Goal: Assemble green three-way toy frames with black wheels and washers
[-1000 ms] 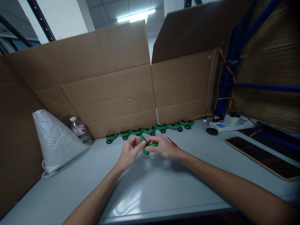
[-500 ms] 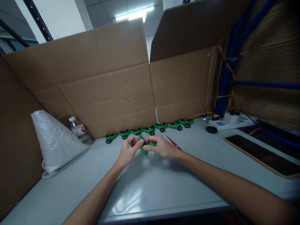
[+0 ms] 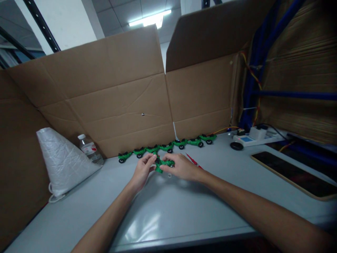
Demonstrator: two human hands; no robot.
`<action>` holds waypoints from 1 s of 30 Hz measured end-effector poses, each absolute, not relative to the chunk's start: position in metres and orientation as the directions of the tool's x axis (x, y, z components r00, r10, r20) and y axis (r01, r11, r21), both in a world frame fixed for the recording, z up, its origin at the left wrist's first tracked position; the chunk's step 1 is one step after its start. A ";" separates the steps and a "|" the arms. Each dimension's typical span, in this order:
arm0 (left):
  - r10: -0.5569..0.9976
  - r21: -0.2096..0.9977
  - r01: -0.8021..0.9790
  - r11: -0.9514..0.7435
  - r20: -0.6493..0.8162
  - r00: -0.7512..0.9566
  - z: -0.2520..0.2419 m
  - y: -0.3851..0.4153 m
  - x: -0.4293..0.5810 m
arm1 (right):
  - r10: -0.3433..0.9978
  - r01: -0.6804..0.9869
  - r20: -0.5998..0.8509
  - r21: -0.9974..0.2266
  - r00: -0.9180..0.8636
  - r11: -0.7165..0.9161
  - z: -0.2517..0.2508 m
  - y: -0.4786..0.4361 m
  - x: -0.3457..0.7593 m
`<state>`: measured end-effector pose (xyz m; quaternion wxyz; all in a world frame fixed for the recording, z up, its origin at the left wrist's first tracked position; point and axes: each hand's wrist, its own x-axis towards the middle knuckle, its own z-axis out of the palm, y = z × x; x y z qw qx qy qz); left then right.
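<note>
While both bare hands meet just above the grey tabletop (image 3: 168,211), a small green plastic toy vehicle with black wheels (image 3: 163,163) sits between them, pinched by the left hand (image 3: 142,170) at its 9 o'clock end and by the right hand (image 3: 181,167) from 3 o'clock, fingers of both clenched on it. Most of the toy is covered by the fingertips, so its shape is hard to make out. At 12 o'clock from the hands a row of matching green toy vehicles (image 3: 168,147) lines the foot of the brown cardboard wall (image 3: 118,105). A thin red stick-like tool (image 3: 194,161) lies at 2 o'clock, partly hidden by the right hand. At 9 o'clock stand a clear plastic water bottle (image 3: 89,149) and a crumpled white bag (image 3: 61,160); at 3 o'clock lies a flat dark tablet (image 3: 292,174).
</note>
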<state>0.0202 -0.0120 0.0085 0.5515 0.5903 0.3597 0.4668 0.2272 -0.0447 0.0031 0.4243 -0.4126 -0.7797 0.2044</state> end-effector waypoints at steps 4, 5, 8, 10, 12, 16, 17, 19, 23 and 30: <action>0.935 0.991 -0.105 -0.081 0.112 0.336 0.007 -0.011 0.021 | 0.814 0.457 0.499 -0.675 -0.296 0.580 0.000 -0.042 0.229; 0.932 0.992 -0.107 -0.071 0.104 0.346 0.007 -0.011 0.021 | 0.813 0.444 0.501 -0.681 -0.296 0.582 -0.002 -0.041 0.229; 0.924 0.990 -0.140 -0.024 0.075 0.375 0.006 -0.009 0.021 | 0.818 0.406 0.496 -0.710 -0.292 0.575 -0.006 -0.039 0.230; 0.923 0.983 -0.180 0.024 0.047 0.382 0.007 -0.009 0.020 | 0.824 0.378 0.490 -0.733 -0.284 0.566 -0.008 -0.037 0.230; 0.919 0.975 -0.211 0.066 0.023 0.393 0.008 -0.010 0.020 | 0.826 0.339 0.492 -0.755 -0.275 0.562 -0.009 -0.036 0.230; 0.887 0.972 -0.218 0.090 0.021 0.460 0.010 -0.014 0.020 | 0.812 0.231 0.509 -0.786 -0.285 0.573 -0.008 -0.034 0.228; 0.881 0.972 -0.218 0.093 0.022 0.472 0.009 -0.014 0.021 | 0.807 0.201 0.512 -0.792 -0.295 0.576 -0.008 -0.034 0.228; 0.883 0.969 -0.227 0.097 0.021 0.469 0.008 -0.015 0.022 | 0.799 0.150 0.508 -0.806 -0.320 0.573 -0.007 -0.035 0.227; 0.911 0.957 -0.283 0.064 0.060 0.409 0.007 -0.013 0.023 | 0.805 0.143 0.483 -0.821 -0.345 0.553 -0.010 -0.035 0.226; 0.952 0.908 -0.417 0.036 0.095 0.290 0.013 -0.006 0.019 | 0.822 0.541 0.492 -0.625 -0.286 0.562 -0.015 -0.028 0.242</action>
